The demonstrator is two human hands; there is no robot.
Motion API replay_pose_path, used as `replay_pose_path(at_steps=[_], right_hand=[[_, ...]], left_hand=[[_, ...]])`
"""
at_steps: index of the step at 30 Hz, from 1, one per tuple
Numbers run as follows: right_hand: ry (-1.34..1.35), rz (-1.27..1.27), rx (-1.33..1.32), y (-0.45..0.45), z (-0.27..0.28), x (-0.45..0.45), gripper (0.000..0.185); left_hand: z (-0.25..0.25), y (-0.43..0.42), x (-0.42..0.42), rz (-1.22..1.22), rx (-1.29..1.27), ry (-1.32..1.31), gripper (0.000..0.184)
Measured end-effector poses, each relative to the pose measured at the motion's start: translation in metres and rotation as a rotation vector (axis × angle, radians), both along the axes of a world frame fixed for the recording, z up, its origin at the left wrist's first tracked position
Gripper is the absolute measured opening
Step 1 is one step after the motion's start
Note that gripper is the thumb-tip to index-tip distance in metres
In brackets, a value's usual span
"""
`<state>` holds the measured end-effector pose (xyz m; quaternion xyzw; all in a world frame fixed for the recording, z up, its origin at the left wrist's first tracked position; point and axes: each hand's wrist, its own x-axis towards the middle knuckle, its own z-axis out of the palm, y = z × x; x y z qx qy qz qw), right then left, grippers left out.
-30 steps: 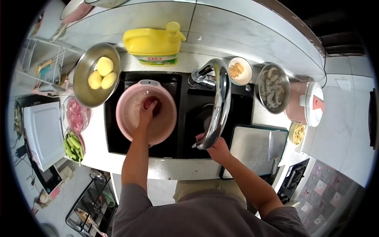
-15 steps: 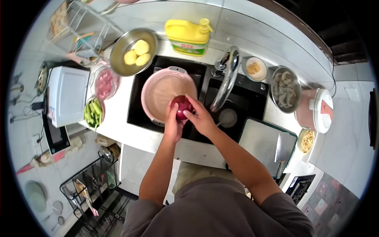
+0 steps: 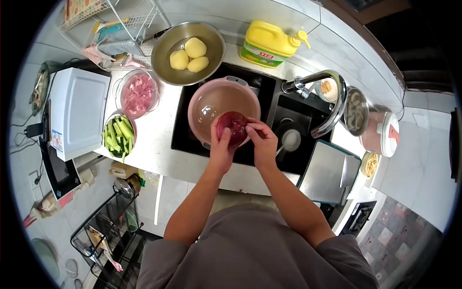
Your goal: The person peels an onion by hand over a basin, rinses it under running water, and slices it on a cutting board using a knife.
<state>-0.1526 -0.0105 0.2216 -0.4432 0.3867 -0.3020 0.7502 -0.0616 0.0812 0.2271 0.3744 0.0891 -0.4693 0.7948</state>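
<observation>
A shiny dark red-purple onion [image 3: 232,126] is held over the near rim of a pink basin [image 3: 194,118] of water. My left hand [image 3: 222,150] wraps around the onion from the left and below. On its right side, my right hand [image 3: 263,142] has thumb and fingertips pinched against the onion's skin; whether a loose piece of skin is between them is too small to tell. The basin sits in the left bowl of the black sink [image 3: 180,137].
Behind the sink stand a steel bowl [image 3: 161,67] with peeled potatoes and a yellow detergent jug [image 3: 264,45]. Left are cut meat [image 3: 138,95] and green vegetable pieces [image 3: 118,135]. The faucet [image 3: 332,115] arches over the right bowl; a cutting board [image 3: 327,173] with a knife lies right.
The view has shifted, so the counter things appear moved and larger. My right hand has gone from lying over the onion to pinching at its right side. The onion stays in my left hand.
</observation>
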Motion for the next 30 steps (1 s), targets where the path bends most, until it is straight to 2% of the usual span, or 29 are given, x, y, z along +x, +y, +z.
replay_pose_path(at_steps=[1, 2, 4, 5, 7, 11, 13, 15, 17, 20, 21, 25, 27, 28, 29, 30], right_hand=[[0.016, -0.038, -0.003, 0.005, 0.003, 0.005, 0.008], [0.029, -0.049, -0.007, 0.007, 0.004, 0.009, 0.008], [0.166, -0.024, -0.233, 0.009, 0.008, 0.013, 0.006], [0.174, -0.037, -0.24, 0.01, 0.011, 0.015, 0.006], [0.344, 0.024, -0.506, 0.013, 0.02, 0.021, 0.007], [0.399, -0.009, -0.524, 0.011, 0.012, 0.028, 0.006], [0.616, 0.083, -0.415, 0.005, 0.015, 0.03, 0.005], [0.609, 0.053, -0.431, 0.0, 0.011, 0.036, 0.004], [0.531, 0.017, -0.465, -0.006, 0.005, 0.037, 0.005], [0.576, 0.054, -0.433, -0.021, -0.017, 0.034, 0.009], [0.43, 0.067, -0.299, -0.022, -0.012, 0.036, 0.014], [0.284, 0.117, -0.362, -0.025, 0.022, 0.037, 0.02], [0.203, 0.328, -0.526, -0.019, 0.047, 0.035, 0.025], [0.203, 0.331, -0.527, -0.019, 0.048, 0.032, 0.025], [0.266, 0.342, -0.701, -0.021, 0.048, 0.029, 0.024], [0.328, 0.353, -0.875, -0.022, 0.051, 0.029, 0.022]], left_hand=[[0.002, 0.002, 0.002, -0.015, 0.038, -0.066, 0.056], [0.003, 0.003, 0.005, -0.032, 0.073, -0.133, 0.06], [0.008, 0.002, 0.012, -0.062, 0.075, -0.136, 0.062], [0.011, 0.002, 0.016, -0.078, 0.113, -0.175, 0.062], [0.012, 0.002, 0.021, -0.105, 0.141, -0.213, 0.062], [0.007, 0.005, 0.031, -0.113, 0.092, -0.104, 0.06], [0.004, 0.008, 0.038, -0.123, 0.038, -0.06, 0.059], [0.001, 0.012, 0.043, -0.135, -0.051, -0.015, 0.063], [-0.008, 0.019, 0.047, -0.132, -0.057, 0.047, 0.066], [-0.01, 0.023, 0.054, -0.164, -0.06, 0.113, 0.076], [-0.009, 0.023, 0.056, -0.184, -0.044, 0.138, 0.074], [0.002, 0.021, 0.056, -0.217, -0.035, 0.185, 0.07], [-0.002, 0.018, 0.052, -0.203, -0.008, 0.154, 0.066], [-0.003, 0.018, 0.05, -0.189, 0.021, 0.124, 0.062], [-0.004, 0.017, 0.048, -0.187, 0.019, 0.124, 0.062], [0.006, 0.014, 0.048, -0.19, 0.045, 0.092, 0.054]])
